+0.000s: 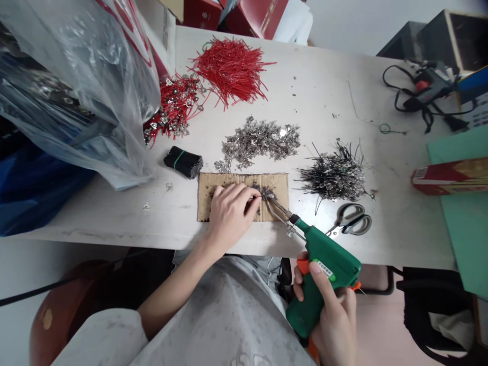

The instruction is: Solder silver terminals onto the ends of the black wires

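Note:
My right hand (333, 310) grips a green soldering gun (330, 254) by its handle, with a finger at the orange trigger. The gun's hot tip and thin solder tube reach the right part of a scorched cardboard piece (206, 203). My left hand (232, 206) rests over that cardboard, thumb and forefinger pinched on what looks like a thin black wire (263, 195). Its end meets a small metal terminal (270, 195) under the tip; fine detail there is too small to see. Beyond the cardboard lies a heap of loose metal terminals (263, 141).
Left of the cardboard is a banded bundle of black wires (183, 161). Black wires with terminals (333, 173) and scissors (353, 218) lie right. Red wires (232, 68) are heaped behind, near a plastic bag (114, 91). A red box (450, 175) stands far right.

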`<state>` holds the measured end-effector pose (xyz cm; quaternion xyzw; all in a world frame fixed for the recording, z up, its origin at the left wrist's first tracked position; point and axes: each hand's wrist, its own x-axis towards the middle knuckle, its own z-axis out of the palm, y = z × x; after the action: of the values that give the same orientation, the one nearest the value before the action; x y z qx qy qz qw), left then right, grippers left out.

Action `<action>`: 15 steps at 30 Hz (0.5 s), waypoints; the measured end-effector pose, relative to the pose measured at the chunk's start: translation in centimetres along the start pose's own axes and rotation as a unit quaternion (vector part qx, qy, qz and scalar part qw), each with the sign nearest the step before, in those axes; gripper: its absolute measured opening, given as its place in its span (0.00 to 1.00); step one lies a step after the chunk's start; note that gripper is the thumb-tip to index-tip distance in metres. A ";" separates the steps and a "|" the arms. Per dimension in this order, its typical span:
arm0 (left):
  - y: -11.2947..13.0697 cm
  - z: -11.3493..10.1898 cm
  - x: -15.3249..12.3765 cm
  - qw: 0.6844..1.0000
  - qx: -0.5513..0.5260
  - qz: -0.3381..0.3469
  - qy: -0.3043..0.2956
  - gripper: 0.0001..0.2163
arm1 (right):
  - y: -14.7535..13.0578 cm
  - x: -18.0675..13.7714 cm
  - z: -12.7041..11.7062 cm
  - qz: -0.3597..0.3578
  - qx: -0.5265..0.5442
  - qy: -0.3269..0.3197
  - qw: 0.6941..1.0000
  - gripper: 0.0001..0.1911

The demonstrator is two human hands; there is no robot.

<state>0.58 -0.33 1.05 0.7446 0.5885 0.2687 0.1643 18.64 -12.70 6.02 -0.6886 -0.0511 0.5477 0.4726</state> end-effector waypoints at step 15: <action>-0.9 -1.0 1.4 0.998 0.009 0.048 -0.039 0.04 | -0.4 0.0 0.3 0.013 0.006 -0.021 1.000 0.15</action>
<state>-0.51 1.20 1.61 0.7832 0.5480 0.2416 0.1672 18.54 -12.28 6.38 -0.6751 -0.0487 0.5682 0.4680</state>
